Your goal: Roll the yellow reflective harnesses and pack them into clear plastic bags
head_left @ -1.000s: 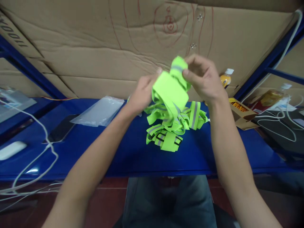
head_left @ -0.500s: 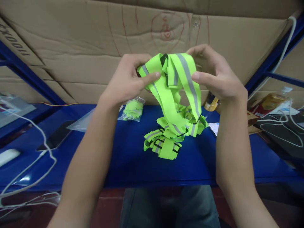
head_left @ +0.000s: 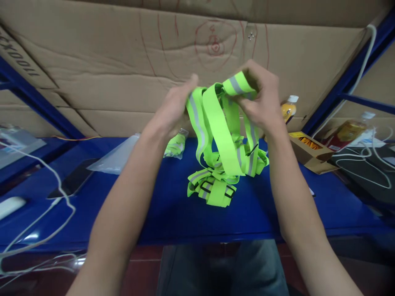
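Observation:
My right hand (head_left: 262, 96) is closed on a neon yellow-green reflective strap (head_left: 234, 84) with a grey stripe, pinching a folded end of it. On the other side my left hand (head_left: 175, 107) holds loops of the same strap from the left, thumb raised and fingers partly hidden behind the band. The loops hang down between both hands. Below them, a tangled pile of the same webbing (head_left: 217, 193) with black buckles lies on the blue table; whether it joins the held loops cannot be made out.
A clear bag with folded green webbing (head_left: 175, 146) lies behind my left forearm, near a flat plastic bag (head_left: 114, 158) and a dark phone (head_left: 74, 179). At right are an open cardboard box (head_left: 317, 158), bottles (head_left: 288, 109) and white cables (head_left: 367, 164). Cardboard (head_left: 123, 90) walls the back.
My right hand has moved left and turned, now gripping a folded strap end. My left thumb has lifted off the band. The loops have spread and shifted, uncovering the cardboard box at right.

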Demonstrator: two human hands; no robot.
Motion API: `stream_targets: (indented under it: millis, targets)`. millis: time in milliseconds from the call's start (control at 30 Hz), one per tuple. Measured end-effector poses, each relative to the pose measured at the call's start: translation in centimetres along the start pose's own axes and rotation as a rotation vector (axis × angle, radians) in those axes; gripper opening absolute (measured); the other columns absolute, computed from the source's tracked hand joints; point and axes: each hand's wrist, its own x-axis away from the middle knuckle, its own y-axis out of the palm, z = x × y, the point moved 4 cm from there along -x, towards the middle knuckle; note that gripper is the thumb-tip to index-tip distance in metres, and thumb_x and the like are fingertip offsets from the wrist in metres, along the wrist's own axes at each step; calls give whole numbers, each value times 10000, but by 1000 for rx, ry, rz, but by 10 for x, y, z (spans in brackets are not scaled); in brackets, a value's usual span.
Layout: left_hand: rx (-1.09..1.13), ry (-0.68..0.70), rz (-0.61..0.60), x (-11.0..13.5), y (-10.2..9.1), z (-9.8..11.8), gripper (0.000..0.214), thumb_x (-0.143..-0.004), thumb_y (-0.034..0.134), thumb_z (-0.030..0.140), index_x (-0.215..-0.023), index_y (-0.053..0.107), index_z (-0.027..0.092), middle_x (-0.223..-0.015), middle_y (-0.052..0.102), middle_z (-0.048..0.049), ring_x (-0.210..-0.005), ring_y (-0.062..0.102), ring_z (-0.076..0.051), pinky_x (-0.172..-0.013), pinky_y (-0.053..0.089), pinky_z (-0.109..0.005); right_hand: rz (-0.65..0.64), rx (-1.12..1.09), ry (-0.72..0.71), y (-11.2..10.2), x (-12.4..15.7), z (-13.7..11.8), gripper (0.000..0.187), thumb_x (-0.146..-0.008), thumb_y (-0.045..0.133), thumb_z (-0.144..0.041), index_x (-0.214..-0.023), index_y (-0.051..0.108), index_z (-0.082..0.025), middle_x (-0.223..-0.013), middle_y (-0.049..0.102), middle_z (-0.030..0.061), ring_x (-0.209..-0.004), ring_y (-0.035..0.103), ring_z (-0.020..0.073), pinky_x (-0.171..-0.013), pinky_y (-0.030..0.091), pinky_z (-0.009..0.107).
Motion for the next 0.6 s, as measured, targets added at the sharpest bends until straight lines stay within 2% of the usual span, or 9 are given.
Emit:
stream_targets:
  millis: [67, 133, 200, 267, 333, 400, 467, 600]
  targets:
    - [63, -83, -56, -3, -3, -5, 236, -954, 879, 380, -963, 788, 163, -938, 782, -85, -910, 804, -299, -870, 660, -459, 2, -6, 4, 0, 0, 0, 269, -860, 873, -391, -940, 629, -309, -1036, 697, 35, -1083, 665, 316, -1080, 586, 537]
    - [98, -62, -72, -6, -13, -4, 226, -847, 943, 243, -969, 773, 158, -928, 783, -75, -875, 787, -273, -847, 638, -444, -101, 19, 32, -4, 0, 1, 320, -840, 911, -429, -986, 660, -294, -1093, 730, 50, -1143, 673, 335, -1114, 584, 559]
    - [75, 77, -47, -13, -26, 1, 323, -796, 989, 230, -999, 744, 175, -956, 791, -51, -937, 782, -261, -873, 620, -430, -270, 36, 69, -11, 2, 2, 466, -768, 987, -491, -1053, 692, -268, -1162, 755, 69, -1190, 684, 363, -1144, 578, 588]
    - [23, 313, -75, -19, -34, 9, 404, -799, 1026, 321, -1012, 706, 197, -973, 791, -6, -976, 756, -224, -888, 602, -397, -415, -3, 116, -19, 5, 1, 656, -710, 1030, -562, -1197, 706, -264, -1317, 752, 80, -1286, 681, 385, -1198, 559, 602]
    - [-23, 540, -173, -21, -32, 16, 434, -809, 1035, 396, -1008, 697, 210, -956, 781, 24, -912, 711, -175, -820, 572, -348, -423, -84, 142, -24, 7, -3, 749, -730, 1009, -643, -1319, 691, -307, -1474, 712, 75, -1392, 655, 383, -1244, 542, 586]
    - [-45, 685, -290, -18, -23, 22, 405, -830, 1022, 413, -1011, 714, 222, -976, 783, 15, -873, 684, -164, -769, 548, -337, -333, -144, 127, -22, 5, -7, 691, -788, 949, -704, -1330, 700, -355, -1520, 699, 59, -1439, 638, 371, -1250, 541, 569]
    - [-85, 729, -371, -12, -14, 25, 324, -891, 965, 405, -1034, 732, 231, -1030, 792, -8, -896, 682, -184, -776, 544, -352, -307, -134, 98, -11, 2, -9, 581, -817, 914, -716, -1239, 746, -353, -1433, 752, 59, -1387, 667, 373, -1217, 552, 570]
    - [-351, 706, -329, -10, -14, 18, 209, -944, 855, 361, -1072, 736, 247, -1015, 774, 15, -895, 631, -199, -837, 513, -372, -451, 20, 102, 14, -1, -2, 349, -886, 855, -607, -988, 785, -280, -1066, 825, 54, -1152, 724, 352, -1095, 575, 535]
